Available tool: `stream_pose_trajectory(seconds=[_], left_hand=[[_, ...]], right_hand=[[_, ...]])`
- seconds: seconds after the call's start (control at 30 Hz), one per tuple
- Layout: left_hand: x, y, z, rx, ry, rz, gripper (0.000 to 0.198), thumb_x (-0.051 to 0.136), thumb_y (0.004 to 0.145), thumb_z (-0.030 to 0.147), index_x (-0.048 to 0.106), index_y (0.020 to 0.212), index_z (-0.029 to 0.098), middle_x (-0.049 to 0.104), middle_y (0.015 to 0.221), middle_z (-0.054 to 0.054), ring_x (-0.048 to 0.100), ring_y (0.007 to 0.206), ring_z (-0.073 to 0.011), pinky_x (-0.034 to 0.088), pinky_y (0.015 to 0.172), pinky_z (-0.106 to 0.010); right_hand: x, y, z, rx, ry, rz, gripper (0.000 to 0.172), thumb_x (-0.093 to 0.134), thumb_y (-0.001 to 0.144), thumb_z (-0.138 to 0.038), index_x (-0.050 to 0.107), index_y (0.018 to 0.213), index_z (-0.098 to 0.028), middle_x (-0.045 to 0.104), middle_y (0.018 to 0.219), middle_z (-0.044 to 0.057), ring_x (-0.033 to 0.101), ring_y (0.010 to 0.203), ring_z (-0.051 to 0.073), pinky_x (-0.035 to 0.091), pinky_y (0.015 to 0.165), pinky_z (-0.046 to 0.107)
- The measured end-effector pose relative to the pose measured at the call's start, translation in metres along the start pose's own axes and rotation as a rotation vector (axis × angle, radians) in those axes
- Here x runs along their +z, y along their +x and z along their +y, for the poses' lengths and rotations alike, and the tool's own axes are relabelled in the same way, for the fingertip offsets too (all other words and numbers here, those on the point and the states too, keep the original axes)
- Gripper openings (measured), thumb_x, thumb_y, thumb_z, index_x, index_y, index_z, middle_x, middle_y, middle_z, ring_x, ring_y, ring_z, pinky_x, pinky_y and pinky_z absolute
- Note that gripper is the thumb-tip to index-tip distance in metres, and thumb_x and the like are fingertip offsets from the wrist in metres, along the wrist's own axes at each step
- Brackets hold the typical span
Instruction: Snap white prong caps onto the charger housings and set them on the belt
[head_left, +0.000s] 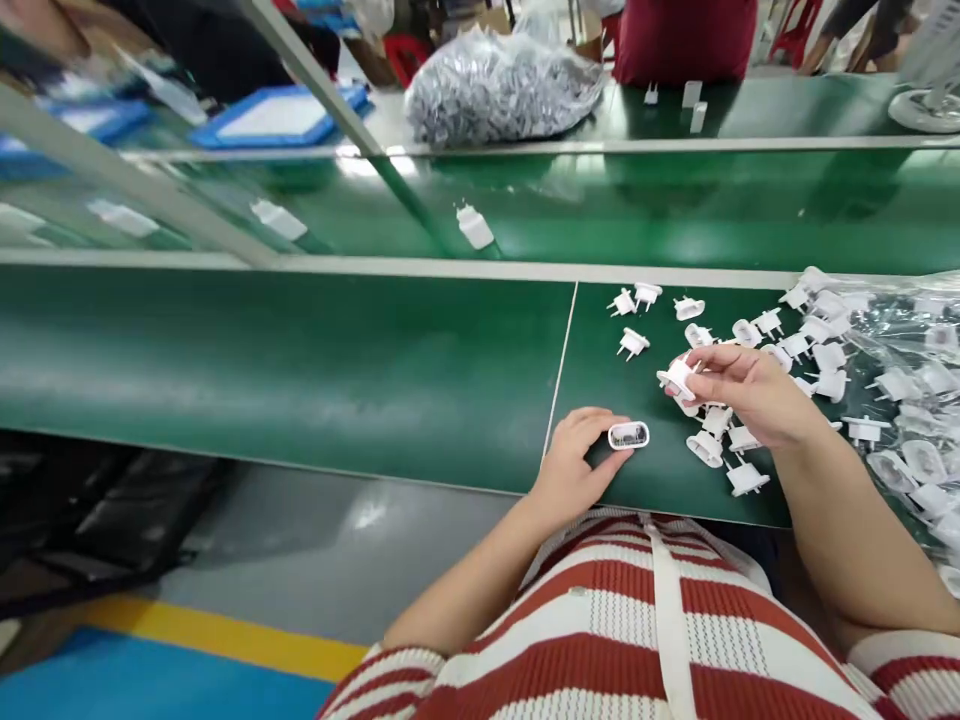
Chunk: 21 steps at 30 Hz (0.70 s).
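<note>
Between the thumb and fingers of my left hand [579,462] is a white charger housing [628,436], its open end facing up and dark parts showing inside. My right hand [742,388] pinches a white plug cap [677,378] with metal pins, to the right of the housing and a little farther from me. Under and around my right hand lie several loose plug caps [705,448], some on their sides and some with pins up. Farther back, a few more plug caps [634,344] sit apart on the green table.
A clear plastic bag [922,380] spills plug caps at the right. Beyond a pale rail [450,264], white chargers [475,227] lie on the green conveyor belt [637,205]. A large bag of grey parts [502,85] stands on the far bench; other people are there.
</note>
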<state>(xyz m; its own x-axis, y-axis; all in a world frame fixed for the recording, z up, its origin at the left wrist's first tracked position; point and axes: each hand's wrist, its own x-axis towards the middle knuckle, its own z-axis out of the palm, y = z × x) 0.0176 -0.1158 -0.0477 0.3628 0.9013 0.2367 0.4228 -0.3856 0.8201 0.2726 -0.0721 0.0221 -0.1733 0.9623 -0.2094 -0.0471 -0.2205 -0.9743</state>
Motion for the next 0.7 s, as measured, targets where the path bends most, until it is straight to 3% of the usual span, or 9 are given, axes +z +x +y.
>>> stream_pose_trajectory(seconds=[0.1,0.2,0.33,0.47,0.57,0.7], left_hand=[[-0.002,0.008,0.002,-0.001,-0.018,-0.043,0.027,0.072,0.094,0.024,0.071,0.121,0.021,0.074,0.120,-0.008,0.062,0.120,-0.0250,0.048,0.108,-0.046],[-0.006,0.011,0.003,0.008,-0.030,-0.070,0.035,0.076,0.092,0.030,0.069,0.125,0.020,0.074,0.122,-0.008,0.060,0.121,-0.0260,0.046,0.108,-0.045],[-0.007,0.010,0.004,0.037,-0.067,-0.056,0.031,0.070,0.097,0.030,0.068,0.126,0.018,0.074,0.123,-0.008,0.061,0.120,-0.0248,0.045,0.108,-0.043],[-0.006,0.010,0.004,0.054,-0.060,-0.072,0.032,0.064,0.100,0.031,0.067,0.129,0.018,0.074,0.125,-0.008,0.059,0.123,-0.0263,0.043,0.108,-0.044],[-0.007,0.011,0.003,0.050,-0.068,-0.079,0.032,0.063,0.100,0.032,0.067,0.129,0.019,0.075,0.123,-0.009,0.060,0.122,-0.0264,0.043,0.107,-0.044],[-0.007,0.013,0.003,0.062,-0.068,-0.084,0.030,0.063,0.100,0.033,0.069,0.126,0.019,0.076,0.120,-0.009,0.061,0.120,-0.0266,0.043,0.105,-0.043]], right_hand=[[0.007,-0.002,-0.004,-0.086,-0.181,0.001,0.030,0.092,0.072,-0.048,0.079,0.091,-0.028,0.075,0.090,0.003,0.067,0.075,0.017,0.056,0.058,0.029],[0.013,-0.009,-0.011,-0.069,-0.252,-0.066,0.026,0.088,0.078,-0.048,0.078,0.094,-0.030,0.074,0.093,0.003,0.067,0.068,0.018,0.056,0.050,0.030],[0.019,-0.022,-0.018,-0.138,-0.278,-0.154,0.021,0.082,0.086,-0.047,0.077,0.102,-0.035,0.076,0.111,0.002,0.074,0.079,0.021,0.067,0.072,0.042],[0.029,-0.031,-0.014,-0.328,-0.488,-0.048,0.011,0.079,0.090,-0.037,0.075,0.099,-0.033,0.076,0.102,0.002,0.074,0.087,0.024,0.065,0.074,0.042],[0.035,-0.035,-0.011,-0.468,-0.749,-0.044,0.021,0.076,0.092,-0.029,0.074,0.113,-0.031,0.076,0.115,0.004,0.073,0.103,0.026,0.064,0.089,0.044],[0.040,-0.034,-0.013,-0.618,-1.093,-0.034,0.037,0.073,0.093,-0.021,0.068,0.127,-0.032,0.077,0.116,0.004,0.076,0.091,0.023,0.064,0.084,0.040]])
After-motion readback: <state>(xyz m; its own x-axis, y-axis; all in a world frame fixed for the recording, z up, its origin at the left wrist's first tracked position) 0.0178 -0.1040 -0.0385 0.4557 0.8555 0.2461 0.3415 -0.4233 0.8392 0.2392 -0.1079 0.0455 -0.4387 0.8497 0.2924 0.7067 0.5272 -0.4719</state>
